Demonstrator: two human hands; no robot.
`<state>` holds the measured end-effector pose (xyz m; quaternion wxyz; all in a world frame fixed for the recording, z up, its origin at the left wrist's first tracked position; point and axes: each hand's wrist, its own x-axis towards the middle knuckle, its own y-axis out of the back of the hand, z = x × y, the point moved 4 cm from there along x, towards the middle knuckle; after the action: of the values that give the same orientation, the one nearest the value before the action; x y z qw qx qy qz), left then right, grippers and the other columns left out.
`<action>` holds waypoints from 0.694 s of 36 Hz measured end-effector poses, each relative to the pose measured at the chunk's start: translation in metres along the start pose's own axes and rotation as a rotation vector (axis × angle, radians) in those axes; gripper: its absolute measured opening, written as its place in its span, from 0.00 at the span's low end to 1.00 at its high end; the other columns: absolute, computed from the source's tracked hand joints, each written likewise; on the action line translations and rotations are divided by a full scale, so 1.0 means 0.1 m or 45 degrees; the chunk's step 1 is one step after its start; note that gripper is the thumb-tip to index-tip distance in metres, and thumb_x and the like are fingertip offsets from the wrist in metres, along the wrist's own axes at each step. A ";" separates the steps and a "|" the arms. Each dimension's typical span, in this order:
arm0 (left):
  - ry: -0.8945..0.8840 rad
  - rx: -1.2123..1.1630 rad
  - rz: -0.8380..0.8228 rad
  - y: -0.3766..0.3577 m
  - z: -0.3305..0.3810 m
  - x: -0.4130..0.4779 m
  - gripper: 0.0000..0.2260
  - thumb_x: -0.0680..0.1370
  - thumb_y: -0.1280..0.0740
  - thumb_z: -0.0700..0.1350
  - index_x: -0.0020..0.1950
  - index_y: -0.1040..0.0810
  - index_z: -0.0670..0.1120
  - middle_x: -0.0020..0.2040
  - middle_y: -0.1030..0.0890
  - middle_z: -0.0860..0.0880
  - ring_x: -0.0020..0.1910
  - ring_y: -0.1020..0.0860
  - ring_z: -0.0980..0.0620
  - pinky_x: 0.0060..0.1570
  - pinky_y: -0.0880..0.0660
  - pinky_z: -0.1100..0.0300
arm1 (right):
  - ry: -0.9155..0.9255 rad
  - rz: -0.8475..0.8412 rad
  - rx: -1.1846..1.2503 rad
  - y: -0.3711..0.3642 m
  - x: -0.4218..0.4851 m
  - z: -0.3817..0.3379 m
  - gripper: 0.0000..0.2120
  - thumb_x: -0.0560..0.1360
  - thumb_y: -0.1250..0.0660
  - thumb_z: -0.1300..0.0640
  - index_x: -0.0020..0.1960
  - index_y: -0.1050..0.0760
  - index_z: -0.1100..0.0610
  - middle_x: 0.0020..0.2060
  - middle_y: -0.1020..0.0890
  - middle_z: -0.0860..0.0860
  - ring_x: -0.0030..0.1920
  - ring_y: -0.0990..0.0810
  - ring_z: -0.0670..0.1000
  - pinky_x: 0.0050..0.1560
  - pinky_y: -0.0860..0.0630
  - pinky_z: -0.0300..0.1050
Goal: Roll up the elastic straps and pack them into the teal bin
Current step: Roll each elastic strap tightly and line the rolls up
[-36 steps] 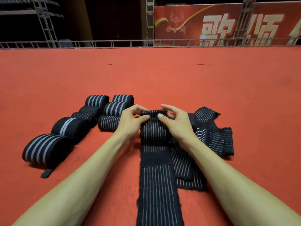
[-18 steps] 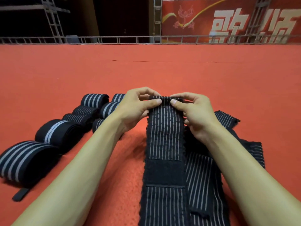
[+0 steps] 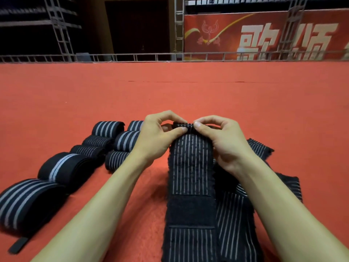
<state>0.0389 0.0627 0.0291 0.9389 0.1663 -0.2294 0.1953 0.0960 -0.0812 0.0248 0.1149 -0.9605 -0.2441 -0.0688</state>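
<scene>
A long black elastic strap (image 3: 190, 167) with thin white stripes runs from the bottom edge up to my hands. Its far end is folded over into a small tight roll. My left hand (image 3: 156, 137) pinches the left side of that roll between thumb and fingers. My right hand (image 3: 222, 140) pinches the right side the same way. A plain black fastening patch (image 3: 190, 210) crosses the strap lower down. Under and right of it lies a loose heap of more striped straps (image 3: 245, 201). No teal bin is in view.
Several rolled straps (image 3: 105, 140) lie in two rows to the left on the red carpet (image 3: 188, 95), the nearest one (image 3: 24, 201) at the left edge with a loose tab. A metal railing (image 3: 170, 56) and a red banner (image 3: 264, 35) bound the far side.
My hands have brought their thumbs together at the strap's far end, folding it into a tighter small roll. The view has drawn closer to the strap.
</scene>
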 end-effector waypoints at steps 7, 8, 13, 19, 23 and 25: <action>0.060 -0.189 0.030 -0.03 0.03 -0.01 0.06 0.77 0.30 0.38 0.41 0.18 0.45 0.36 0.17 0.53 0.33 0.22 0.60 0.33 0.28 0.69 | 0.054 -0.070 0.014 0.03 0.02 -0.06 0.07 0.73 0.30 0.72 0.40 0.19 0.62 0.39 0.16 0.56 0.37 0.17 0.50 0.38 0.21 0.40; 0.080 -0.187 0.035 -0.02 0.02 0.00 0.06 0.77 0.30 0.39 0.41 0.18 0.46 0.37 0.17 0.53 0.35 0.21 0.60 0.35 0.27 0.68 | 0.065 -0.065 0.014 0.03 0.02 -0.06 0.08 0.72 0.30 0.72 0.40 0.19 0.62 0.39 0.15 0.57 0.38 0.17 0.50 0.39 0.20 0.42; 0.220 -0.132 -0.043 -0.03 -0.04 0.01 0.04 0.78 0.30 0.43 0.43 0.18 0.48 0.39 0.16 0.49 0.41 0.20 0.53 0.44 0.24 0.52 | 0.084 -0.013 0.022 0.06 0.02 -0.06 0.09 0.71 0.29 0.73 0.39 0.18 0.61 0.42 0.15 0.58 0.41 0.17 0.52 0.45 0.19 0.47; 0.180 -0.204 -0.022 -0.03 0.02 0.02 0.05 0.78 0.30 0.39 0.45 0.18 0.49 0.42 0.20 0.39 0.42 0.23 0.47 0.44 0.26 0.49 | -0.056 -0.011 0.196 0.04 0.00 -0.05 0.09 0.71 0.28 0.72 0.47 0.19 0.60 0.40 0.16 0.58 0.36 0.17 0.53 0.33 0.20 0.43; 0.096 -0.182 0.004 0.01 0.06 0.03 0.06 0.76 0.29 0.37 0.46 0.19 0.49 0.41 0.18 0.47 0.41 0.21 0.53 0.43 0.25 0.56 | -0.115 -0.042 0.208 0.02 -0.02 -0.06 0.05 0.74 0.29 0.64 0.50 0.20 0.59 0.34 0.17 0.54 0.30 0.18 0.49 0.27 0.25 0.38; 0.049 -0.141 0.013 0.02 0.09 0.02 0.07 0.76 0.29 0.36 0.46 0.20 0.49 0.43 0.18 0.47 0.39 0.22 0.58 0.41 0.25 0.63 | -0.104 -0.042 0.181 0.01 -0.03 -0.06 0.05 0.75 0.30 0.64 0.51 0.20 0.59 0.35 0.17 0.55 0.29 0.19 0.48 0.25 0.26 0.37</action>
<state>0.0369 0.0615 0.0379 0.9499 0.1091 -0.2227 0.1903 0.0939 -0.0850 0.0299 0.1716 -0.9477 -0.2686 -0.0140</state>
